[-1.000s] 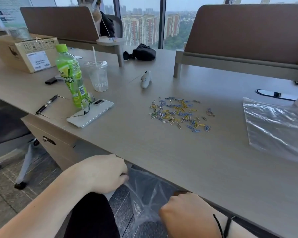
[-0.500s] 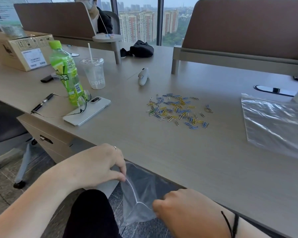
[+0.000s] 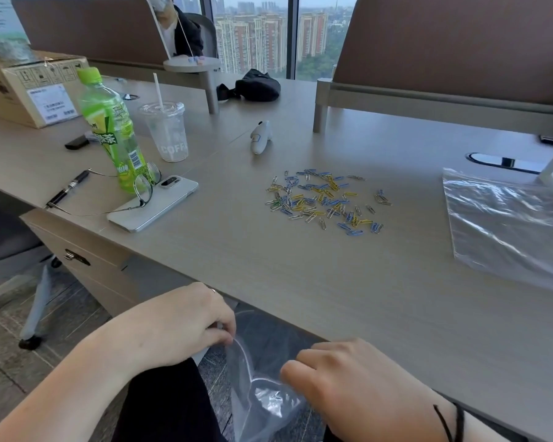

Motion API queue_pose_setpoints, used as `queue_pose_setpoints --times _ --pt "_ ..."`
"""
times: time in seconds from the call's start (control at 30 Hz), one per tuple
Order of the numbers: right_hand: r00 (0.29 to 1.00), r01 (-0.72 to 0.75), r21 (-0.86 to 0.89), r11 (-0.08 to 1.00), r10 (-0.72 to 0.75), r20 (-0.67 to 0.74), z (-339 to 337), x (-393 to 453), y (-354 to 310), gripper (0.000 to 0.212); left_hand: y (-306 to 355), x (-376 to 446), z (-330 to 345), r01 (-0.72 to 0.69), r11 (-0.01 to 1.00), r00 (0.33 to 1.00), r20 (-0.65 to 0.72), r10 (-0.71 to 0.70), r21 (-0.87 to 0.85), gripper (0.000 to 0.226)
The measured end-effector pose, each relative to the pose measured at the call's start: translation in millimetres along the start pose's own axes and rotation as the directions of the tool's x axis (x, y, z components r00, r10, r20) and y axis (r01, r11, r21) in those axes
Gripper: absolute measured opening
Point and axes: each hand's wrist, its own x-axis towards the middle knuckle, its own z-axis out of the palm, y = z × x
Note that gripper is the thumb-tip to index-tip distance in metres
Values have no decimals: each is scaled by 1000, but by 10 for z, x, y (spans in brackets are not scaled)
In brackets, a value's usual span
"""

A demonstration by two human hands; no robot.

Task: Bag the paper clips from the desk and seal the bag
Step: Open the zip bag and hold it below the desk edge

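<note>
We hold a clear zip bag (image 3: 262,390) below the near edge of the counter (image 3: 300,275), over our lap. Our left hand (image 3: 186,320) pinches one lip of the bag's mouth between thumb and fingertips; our right hand (image 3: 358,387) is curled on the other side of the mouth, its fingertips hidden against the plastic, so we cannot tell exactly how it grips. Compared with 1 second ago, the bag's mouth is pulled further apart: the zip strip now shows as a pale curved line running from the left hand down toward the right, where before the bag hung bunched and dark between 2 closed fists. Both hands sit higher and closer to the counter edge than they did then.

The paper clips (image 3: 323,199) lie exactly as before, a loose scatter of blue, yellow, green and silver pieces on the counter, well apart from the bag and beyond it. To the right of the clips a second clear bag (image 3: 505,224) lies flat on the counter. To the left of the clips sit a white phone (image 3: 154,202), glasses (image 3: 141,189) resting on it, a green bottle (image 3: 112,135) and a plastic cup (image 3: 168,132); a small white device (image 3: 261,137) lies just behind the clips. None of these has shifted.
</note>
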Motion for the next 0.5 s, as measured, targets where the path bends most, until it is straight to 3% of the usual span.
queue_pose_setpoints --times 0.17,0.5 --pt "999 -28 89 996 25 30 -107 -49 65 21 2 0 -20 25 999 999 -40 -23 33 17" --pt "999 -22 -165 986 16 -34 -11 -162 78 13 3 15 14 -29 998 993 -112 36 63 27"
